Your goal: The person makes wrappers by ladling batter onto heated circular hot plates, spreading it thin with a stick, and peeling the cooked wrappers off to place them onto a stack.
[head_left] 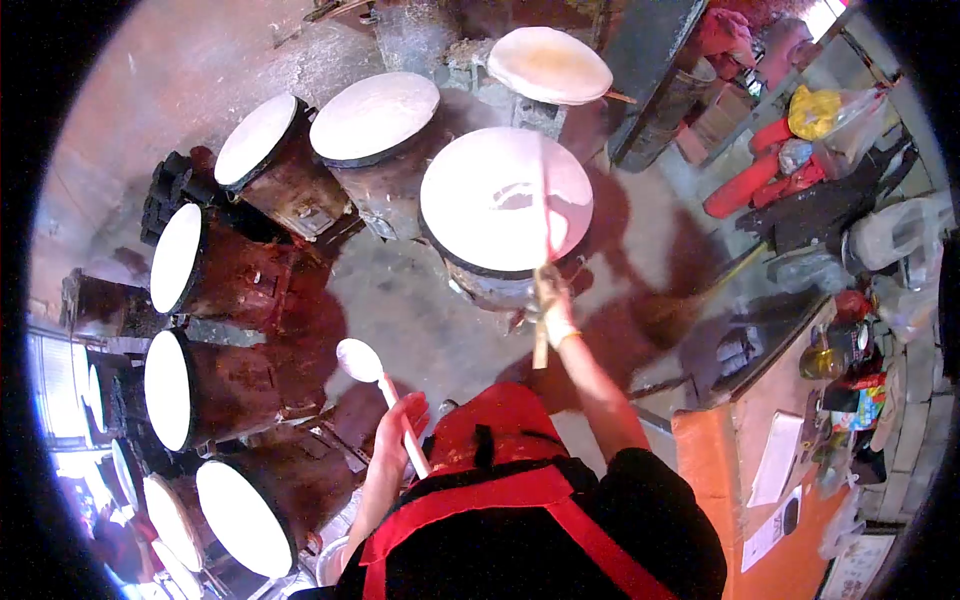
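My right hand (552, 305) is closed around a long flat wooden scraper (541, 354). The scraper's far part reaches across the round top (465, 200) of the middle drum stove. White batter coats that top, with a patchy wet streak near its centre. In my left hand (397, 428) is a long-handled ladle (358, 360), held low near my body. Its bowl points away from me over the floor and looks white; I cannot tell whether batter is in it.
More drum stoves with white round tops, such as one at the back (375, 115) and one at left (172, 390), curve around me. A tan-topped round plate (550, 66) sits behind. On the right stand an orange-sided table (705, 470) and red bundles (745, 185).
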`<state>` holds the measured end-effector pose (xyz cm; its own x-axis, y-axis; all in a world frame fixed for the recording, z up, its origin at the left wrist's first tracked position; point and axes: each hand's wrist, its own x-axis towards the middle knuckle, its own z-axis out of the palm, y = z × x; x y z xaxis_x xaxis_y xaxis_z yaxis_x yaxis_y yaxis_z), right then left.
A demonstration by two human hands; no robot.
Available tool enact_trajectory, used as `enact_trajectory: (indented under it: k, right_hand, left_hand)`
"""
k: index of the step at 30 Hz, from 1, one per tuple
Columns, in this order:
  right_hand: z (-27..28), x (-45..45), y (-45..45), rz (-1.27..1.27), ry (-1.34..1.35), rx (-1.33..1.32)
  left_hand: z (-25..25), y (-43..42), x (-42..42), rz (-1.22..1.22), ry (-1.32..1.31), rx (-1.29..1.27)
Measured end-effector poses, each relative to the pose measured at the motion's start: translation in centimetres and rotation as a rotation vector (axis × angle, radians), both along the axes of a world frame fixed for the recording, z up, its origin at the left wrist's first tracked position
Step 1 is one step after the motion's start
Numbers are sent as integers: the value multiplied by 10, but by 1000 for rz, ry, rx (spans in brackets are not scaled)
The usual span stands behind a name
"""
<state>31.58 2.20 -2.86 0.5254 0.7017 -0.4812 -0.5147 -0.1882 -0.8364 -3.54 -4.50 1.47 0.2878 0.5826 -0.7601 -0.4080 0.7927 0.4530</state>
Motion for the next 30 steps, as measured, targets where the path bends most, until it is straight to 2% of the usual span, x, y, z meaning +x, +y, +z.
enact_trajectory:
  k: [2,4,6,7,8,10,12,14,15,16,18,20,21,24,26,27,30]
  right_hand:
    - [-13,-4,-2,335,-65,-71]
    - [36,3,-26,553,-106,-139]
    - [-1,54,-50,623,61,-41]
    - [3,76,-56,583,84,-15]
    - [11,96,-60,544,107,10]
    - [9,132,-52,479,34,-59]
    - [17,155,-30,364,-2,-245]
    - [-23,191,-4,509,8,-317]
    - [-18,190,5,448,111,-231]
    - [3,169,6,306,87,49]
    - [7,133,21,165,-42,58]
    - [10,103,24,308,-191,-9]
    - [-9,107,24,436,-257,-74]
    - [-24,107,9,264,-660,245]
    - [9,74,3,-148,-328,132]
    - [-23,65,9,-159,-380,247]
    - [-34,17,20,-27,-948,273]
  left_hand:
    - [7,6,26,1,6,-5]
    - [16,7,48,10,17,-13]
    - [22,8,68,22,26,-19]
    - [37,9,85,51,129,-75]
    - [35,6,91,39,121,-64]
    - [35,3,97,8,111,-41]
    - [50,-1,114,59,161,-25]
    - [59,-5,120,74,142,-6]
    - [60,-4,121,77,133,-7]
    - [61,-3,122,79,122,-6]
    - [58,5,124,67,100,19]
    - [50,14,122,52,80,63]
    - [54,18,117,52,13,18]
    - [60,21,106,43,108,99]
    - [68,25,99,34,226,142]
    - [70,27,97,44,229,150]
    - [82,36,93,34,193,186]
